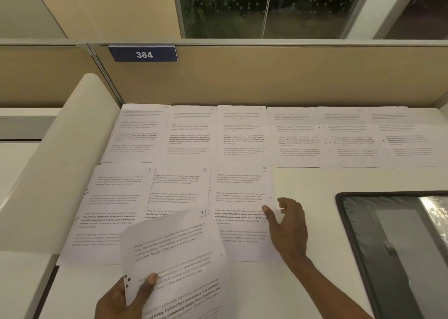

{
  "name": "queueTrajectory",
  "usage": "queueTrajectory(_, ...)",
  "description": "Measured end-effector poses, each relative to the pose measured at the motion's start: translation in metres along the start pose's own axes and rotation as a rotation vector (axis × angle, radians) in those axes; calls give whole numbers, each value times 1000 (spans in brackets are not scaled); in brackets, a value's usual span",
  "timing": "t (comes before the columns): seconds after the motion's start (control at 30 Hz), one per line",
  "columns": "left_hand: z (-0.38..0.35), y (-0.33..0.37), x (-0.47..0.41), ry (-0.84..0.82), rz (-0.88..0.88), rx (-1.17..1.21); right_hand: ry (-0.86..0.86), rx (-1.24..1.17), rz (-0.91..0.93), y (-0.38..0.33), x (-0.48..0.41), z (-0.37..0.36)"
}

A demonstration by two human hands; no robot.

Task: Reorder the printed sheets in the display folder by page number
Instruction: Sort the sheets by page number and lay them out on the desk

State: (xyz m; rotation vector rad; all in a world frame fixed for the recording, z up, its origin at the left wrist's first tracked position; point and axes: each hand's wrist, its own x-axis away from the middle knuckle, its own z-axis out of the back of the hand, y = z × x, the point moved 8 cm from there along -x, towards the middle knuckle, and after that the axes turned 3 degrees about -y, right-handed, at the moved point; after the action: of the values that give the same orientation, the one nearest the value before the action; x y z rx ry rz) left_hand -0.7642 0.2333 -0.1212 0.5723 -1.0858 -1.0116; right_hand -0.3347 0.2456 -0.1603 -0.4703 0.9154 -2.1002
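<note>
**Ten numbered sheets, one in hand, one folder**

Ten white printed sheets carry handwritten numbers in their top right corners. At lower left, the left hand (121,297) has its grip pinched on sheet 10 (174,253), which is curled and lifted off the white desk (315,185). The far row (242,134) holds six sheets side by side. Nearer lie sheet 7 (114,197), sheet 8 (179,185) and sheet 9 (242,187). The right hand (288,224), its grip loose, touches sheet 9's right edge. One dark display folder (388,233) lies open at far right.
</note>
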Motion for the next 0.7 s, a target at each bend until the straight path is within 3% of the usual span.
queueTrajectory(0.07,-10,10,2,-6,-26,45,-147,-177,3,-12,18,1)
queueTrajectory(0.17,-26,15,2,36,-13,149,-407,-444,-134,-26,53,-7)
queueTrajectory(0.3,-54,31,3,0,0,274,-577,-558,-241,-32,88,-4)
queueTrajectory(0.47,-89,55,8,-89,-21,264,-512,-638,-296,-16,98,18)
queueTrajectory(0.7,-147,75,18,-257,-78,165,-294,-633,-317,29,79,69)
